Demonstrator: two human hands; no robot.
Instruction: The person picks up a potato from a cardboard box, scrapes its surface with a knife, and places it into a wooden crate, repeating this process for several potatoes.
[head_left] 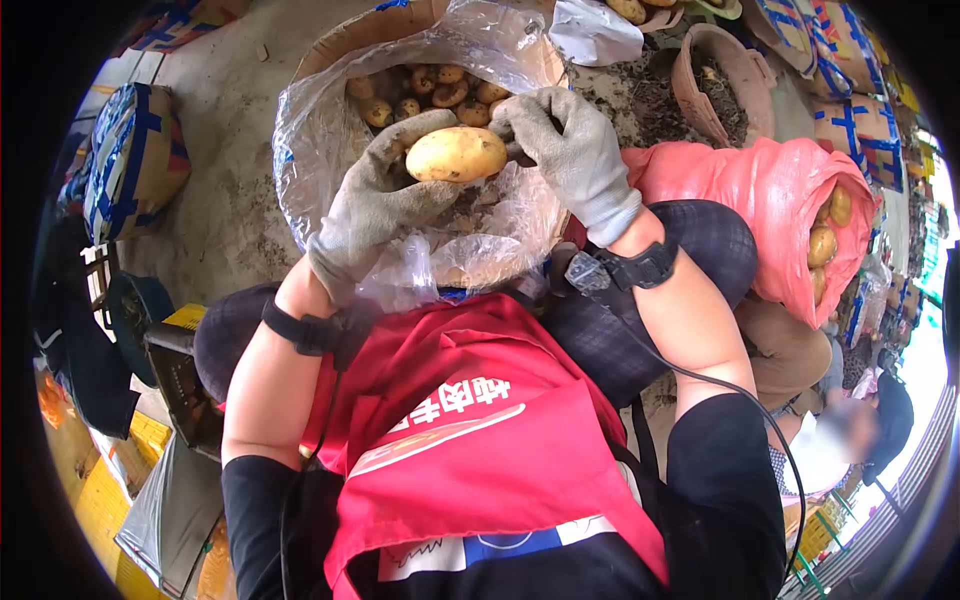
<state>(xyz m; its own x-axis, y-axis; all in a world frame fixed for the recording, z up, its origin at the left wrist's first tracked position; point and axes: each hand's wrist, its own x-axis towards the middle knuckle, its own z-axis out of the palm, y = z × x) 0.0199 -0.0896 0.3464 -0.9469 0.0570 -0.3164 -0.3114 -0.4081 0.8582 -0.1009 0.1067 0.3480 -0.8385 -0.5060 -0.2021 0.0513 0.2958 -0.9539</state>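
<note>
My left hand [385, 185], in a soiled grey work glove, is closed round a yellow oval potato [456, 155] with a few dark specks. The potato is held above a round carton [335, 45] lined with clear plastic [310, 150]. Inside that carton lies a pile of smaller potatoes [440, 88]. My right hand [572, 145], gloved the same way, is beside the potato's right end with its fingers curled in towards the thumb. Whether those fingertips touch the potato or pinch something small cannot be made out.
To the right lies a pink woven sack [720, 190] with potatoes [822, 245] at its mouth. Behind it stands a pinkish tub [725, 85] with dark soil. A taped carton [135, 165] is at left, a dark crate [185, 375] by my knee. Another person [825, 445] is at far right.
</note>
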